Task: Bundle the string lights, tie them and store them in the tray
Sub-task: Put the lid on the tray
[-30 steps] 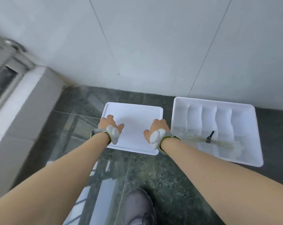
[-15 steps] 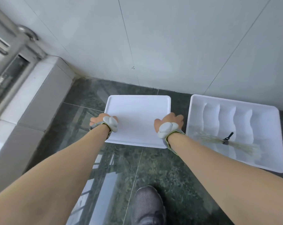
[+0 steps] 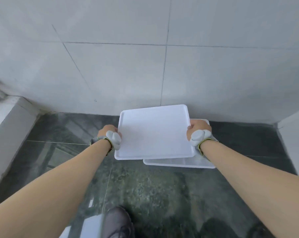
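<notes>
While the 2 hands carry the white lid (image 3: 154, 133) above the tray (image 3: 179, 163), the task looks close to its end. The left hand (image 3: 109, 134) grips the left edge of the lid with curled fingers, and the right hand (image 3: 197, 130) grips the right edge in the same way. The lid hangs a little tilted over the tray and covers most of it; only the near rim of the tray and 1 far corner show from under the lid. The tray stands on the dark floor (image 3: 145, 189), near the grey wall (image 3: 145, 66).

The string lights cannot be seen now, because the lid hides the inside of the tray. I judge that they lie inside already, bundled and tied, but this view cannot confirm it. What is left, I think, is to bring the lid over the tray, line up its edges with the rim and put it down. The lid sits shifted to the left of the tray, so it needs a move to the right first.
</notes>
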{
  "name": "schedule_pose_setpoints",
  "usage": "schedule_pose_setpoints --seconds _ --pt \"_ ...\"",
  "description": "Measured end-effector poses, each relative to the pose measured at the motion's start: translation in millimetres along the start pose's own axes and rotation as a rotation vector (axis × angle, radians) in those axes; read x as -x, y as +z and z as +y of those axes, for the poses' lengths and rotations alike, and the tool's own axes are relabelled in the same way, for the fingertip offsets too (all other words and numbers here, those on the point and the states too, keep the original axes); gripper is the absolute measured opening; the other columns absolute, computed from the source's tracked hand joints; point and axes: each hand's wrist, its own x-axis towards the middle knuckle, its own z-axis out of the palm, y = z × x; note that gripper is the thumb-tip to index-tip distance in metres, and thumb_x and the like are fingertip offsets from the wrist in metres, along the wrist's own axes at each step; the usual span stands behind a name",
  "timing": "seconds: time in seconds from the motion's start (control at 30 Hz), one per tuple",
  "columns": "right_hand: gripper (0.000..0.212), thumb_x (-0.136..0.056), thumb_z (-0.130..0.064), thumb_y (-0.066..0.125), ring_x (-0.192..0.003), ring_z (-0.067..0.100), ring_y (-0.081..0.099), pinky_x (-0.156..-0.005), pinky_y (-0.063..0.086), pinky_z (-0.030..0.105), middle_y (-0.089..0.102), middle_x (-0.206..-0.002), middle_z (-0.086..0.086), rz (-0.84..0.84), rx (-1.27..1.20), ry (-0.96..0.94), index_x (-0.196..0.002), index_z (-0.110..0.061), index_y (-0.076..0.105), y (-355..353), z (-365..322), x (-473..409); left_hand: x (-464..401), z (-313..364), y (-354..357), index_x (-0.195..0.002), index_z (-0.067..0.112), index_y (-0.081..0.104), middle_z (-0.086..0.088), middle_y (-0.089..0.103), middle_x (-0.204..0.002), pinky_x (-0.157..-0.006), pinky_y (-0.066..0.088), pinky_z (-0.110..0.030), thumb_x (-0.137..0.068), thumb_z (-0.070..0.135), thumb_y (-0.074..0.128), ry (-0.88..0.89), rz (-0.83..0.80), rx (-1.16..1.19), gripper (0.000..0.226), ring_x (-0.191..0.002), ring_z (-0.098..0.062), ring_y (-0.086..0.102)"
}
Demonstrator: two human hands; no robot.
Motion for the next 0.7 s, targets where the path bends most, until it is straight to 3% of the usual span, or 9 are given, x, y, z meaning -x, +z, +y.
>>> schedule_pose_setpoints --seconds 0.1,0.2,0.23,0.3,0.4,0.6,0.7 --pt "0.015 -0.088 -0.004 0.047 -0.067 0.022 0.044 -0.05 0.028 0.021 0.047 -0.074 0.015 0.006 0.028 0.09 -0.074 -0.006 0.053 -8 39 -3 8 20 20 -0.065 0.027 0.045 -0.001 0.057 -0.082 -0.066 0.039 -0.026 -0.084 0.017 0.056 0.087 -0.02 0.007 0.024 -0.072 -0.025 0.049" --pt "0.015 -0.084 -0.002 0.046 -0.07 0.025 0.05 -0.062 0.037 0.024 0.058 -0.077 0.01 0.022 0.014 0.15 -0.074 -0.006 0.056 -10 76 -10 10 41 42 -0.086 0.025 0.06 -0.002 0.069 -0.095 -0.08 0.055 -0.032 -0.086 0.023 0.058 0.169 -0.055 -0.023 0.002 -0.086 -0.027 0.065" --pt "0.017 -0.084 -0.003 0.045 -0.071 0.026 0.053 -0.064 0.039 0.025 0.063 -0.08 0.012 0.031 0.017 0.149 -0.077 -0.003 0.061 -7 85 -14 10 44 47 -0.091 0.022 0.062 -0.003 0.071 -0.099 -0.083 0.055 -0.034 -0.085 0.024 0.058 0.188 -0.06 -0.042 0.007 -0.088 -0.027 0.066" --pt "0.024 -0.085 -0.003 0.045 -0.073 0.025 0.056 -0.066 0.041 0.025 0.069 -0.087 0.016 0.011 0.033 0.158 -0.087 0.0 0.068 -3 97 -18 10 49 54 -0.094 0.019 0.067 -0.005 0.073 -0.101 -0.082 0.056 -0.034 -0.084 0.025 0.058 0.21 -0.077 -0.074 0.014 -0.088 -0.027 0.066" --pt "0.017 -0.085 -0.002 0.044 -0.072 0.024 0.052 -0.065 0.041 0.025 0.063 -0.086 0.011 -0.011 0.03 0.166 -0.083 -0.006 0.061 6 106 -21 6 49 65 -0.099 0.015 0.072 -0.007 0.075 -0.102 -0.082 0.059 -0.039 -0.079 0.027 0.056 0.213 -0.149 -0.063 0.028 -0.084 -0.029 0.071" --pt "0.022 -0.089 -0.008 0.045 -0.078 0.026 0.055 -0.068 0.044 0.027 0.069 -0.099 0.01 0.009 -0.002 0.138 -0.104 -0.012 0.061 20 121 -30 -3 37 74 -0.12 0.023 0.063 -0.009 0.071 -0.104 -0.073 0.062 -0.041 -0.089 0.02 0.062 0.177 -0.176 0.044 0.031 -0.075 -0.031 0.074" --pt "0.035 -0.096 -0.017 0.046 -0.095 0.03 0.059 -0.083 0.049 0.033 0.067 -0.12 0.011 0.031 -0.035 0.137 -0.13 -0.016 0.056 23 124 -29 -4 33 73 -0.119 0.021 0.059 -0.01 0.072 -0.101 -0.073 0.062 -0.04 -0.09 0.026 0.063 0.165 -0.187 0.001 0.029 -0.077 -0.031 0.074"
